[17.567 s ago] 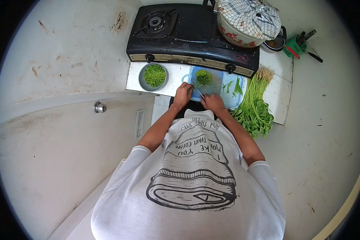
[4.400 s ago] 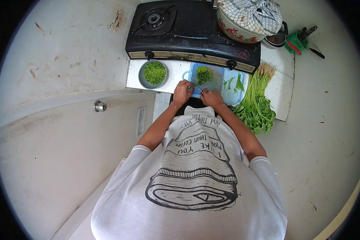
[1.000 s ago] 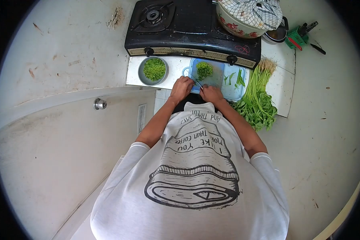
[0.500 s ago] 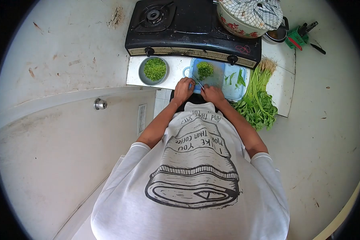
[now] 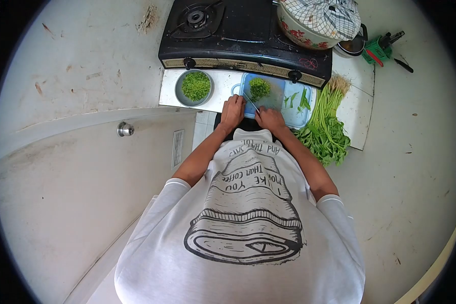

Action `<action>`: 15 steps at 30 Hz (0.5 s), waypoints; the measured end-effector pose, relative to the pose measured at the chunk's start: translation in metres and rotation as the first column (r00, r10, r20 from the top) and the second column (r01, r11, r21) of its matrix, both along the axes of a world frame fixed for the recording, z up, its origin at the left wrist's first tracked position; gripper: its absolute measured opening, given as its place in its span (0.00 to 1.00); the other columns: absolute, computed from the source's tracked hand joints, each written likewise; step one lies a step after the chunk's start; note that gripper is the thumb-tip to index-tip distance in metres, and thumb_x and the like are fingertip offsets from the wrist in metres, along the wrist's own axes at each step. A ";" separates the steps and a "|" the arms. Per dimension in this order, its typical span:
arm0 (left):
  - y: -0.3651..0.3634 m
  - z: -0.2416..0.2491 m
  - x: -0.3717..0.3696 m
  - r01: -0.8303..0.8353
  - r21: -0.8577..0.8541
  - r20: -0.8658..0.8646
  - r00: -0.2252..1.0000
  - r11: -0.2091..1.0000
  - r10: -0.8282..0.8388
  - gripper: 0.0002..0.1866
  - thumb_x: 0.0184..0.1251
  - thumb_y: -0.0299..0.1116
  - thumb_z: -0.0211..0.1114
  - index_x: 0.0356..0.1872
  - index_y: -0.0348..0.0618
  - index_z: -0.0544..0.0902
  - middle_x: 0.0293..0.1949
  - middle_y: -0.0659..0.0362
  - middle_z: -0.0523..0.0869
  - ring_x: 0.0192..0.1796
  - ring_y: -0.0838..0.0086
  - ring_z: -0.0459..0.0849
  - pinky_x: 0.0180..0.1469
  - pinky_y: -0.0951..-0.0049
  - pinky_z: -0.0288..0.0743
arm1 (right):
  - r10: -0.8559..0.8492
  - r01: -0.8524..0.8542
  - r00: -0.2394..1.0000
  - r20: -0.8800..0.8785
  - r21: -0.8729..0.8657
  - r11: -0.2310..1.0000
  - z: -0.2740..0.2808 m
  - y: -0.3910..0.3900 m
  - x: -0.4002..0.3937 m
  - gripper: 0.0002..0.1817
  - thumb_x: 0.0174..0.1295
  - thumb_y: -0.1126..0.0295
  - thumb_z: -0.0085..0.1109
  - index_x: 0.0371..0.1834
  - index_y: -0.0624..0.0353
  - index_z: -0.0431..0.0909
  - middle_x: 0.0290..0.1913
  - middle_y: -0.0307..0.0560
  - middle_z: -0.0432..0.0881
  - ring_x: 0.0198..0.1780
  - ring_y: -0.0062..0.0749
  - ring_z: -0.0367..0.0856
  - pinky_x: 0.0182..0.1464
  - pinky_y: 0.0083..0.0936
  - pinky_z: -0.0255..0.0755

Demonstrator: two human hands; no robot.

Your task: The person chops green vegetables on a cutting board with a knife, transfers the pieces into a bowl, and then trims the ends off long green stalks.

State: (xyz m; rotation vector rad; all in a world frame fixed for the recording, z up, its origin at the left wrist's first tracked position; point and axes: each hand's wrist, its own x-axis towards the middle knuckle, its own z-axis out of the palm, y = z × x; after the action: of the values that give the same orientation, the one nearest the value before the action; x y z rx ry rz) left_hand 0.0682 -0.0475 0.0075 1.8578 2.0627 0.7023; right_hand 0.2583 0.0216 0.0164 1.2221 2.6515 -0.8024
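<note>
A blue cutting board [image 5: 276,99] lies at the counter's front edge, with a small heap of finely chopped greens [image 5: 260,88] on it. My right hand [image 5: 270,120] is closed around the handle of a knife [image 5: 251,103], whose blade slants up and left over the board. At the board's left side, close to the blade, my left hand [image 5: 233,112] rests with its fingers curled together; whatever they grip is too small to tell. Some loose green leaves [image 5: 303,100] lie on the board's right part.
A grey bowl of chopped greens [image 5: 195,88] stands left of the board. To the right lies a bunch of leafy stalks with roots [image 5: 325,121]. Behind are a black gas stove [image 5: 248,35], a cloth-covered flowered pot [image 5: 309,38] and a green basket with knives [image 5: 377,49].
Almost nothing differs. The left hand has moved very slightly toward the board's left edge, and the whole view has shifted a little.
</note>
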 end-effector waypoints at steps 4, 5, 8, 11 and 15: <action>-0.006 0.003 0.000 -0.026 0.003 0.119 0.993 1.000 0.025 0.04 0.64 0.26 0.67 0.40 0.44 0.84 0.39 0.52 0.84 0.45 0.52 0.84 0.50 0.53 0.78 | 0.002 -0.002 1.000 -0.009 -0.015 1.000 -0.001 -0.001 -0.001 0.21 0.73 0.54 0.53 0.41 0.65 0.82 0.32 0.65 0.89 0.36 0.60 0.90 0.43 0.54 0.84; -0.007 0.005 0.001 -0.040 0.005 0.130 0.991 0.999 0.039 0.04 0.64 0.26 0.68 0.39 0.44 0.85 0.39 0.52 0.85 0.45 0.52 0.84 0.51 0.54 0.78 | 0.009 -0.009 1.000 -0.014 -0.016 1.000 -0.001 -0.001 -0.001 0.21 0.73 0.54 0.53 0.41 0.65 0.82 0.32 0.65 0.88 0.36 0.60 0.90 0.42 0.54 0.84; -0.007 0.006 0.002 -0.097 -0.009 0.169 0.981 0.995 0.097 0.03 0.62 0.26 0.70 0.37 0.43 0.87 0.39 0.52 0.86 0.46 0.53 0.84 0.52 0.55 0.78 | 0.038 -0.038 0.999 -0.038 -0.010 0.999 -0.004 -0.001 0.000 0.21 0.73 0.55 0.53 0.41 0.65 0.82 0.31 0.65 0.88 0.36 0.60 0.90 0.42 0.54 0.84; -0.007 0.002 0.005 -0.166 -0.057 0.223 0.959 0.984 0.175 0.03 0.61 0.26 0.71 0.35 0.43 0.88 0.38 0.52 0.87 0.46 0.54 0.84 0.52 0.56 0.78 | 0.054 -0.054 0.998 -0.037 -0.013 0.998 -0.005 -0.002 0.002 0.20 0.72 0.55 0.53 0.41 0.65 0.81 0.31 0.65 0.88 0.36 0.60 0.91 0.42 0.53 0.84; -0.004 -0.011 0.004 -0.222 -0.096 0.262 0.935 0.970 0.240 0.03 0.59 0.27 0.72 0.34 0.43 0.88 0.36 0.52 0.87 0.44 0.55 0.85 0.51 0.57 0.78 | 0.057 -0.058 0.996 -0.074 -0.008 0.998 -0.014 -0.005 0.004 0.22 0.73 0.53 0.54 0.41 0.65 0.81 0.30 0.68 0.87 0.34 0.65 0.89 0.42 0.56 0.84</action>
State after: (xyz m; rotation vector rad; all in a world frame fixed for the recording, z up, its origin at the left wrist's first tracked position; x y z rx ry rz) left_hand 0.0726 -0.0518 -0.0037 1.4058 2.1100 0.8815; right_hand 0.2621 0.0164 0.0028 1.1296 2.7231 -0.8677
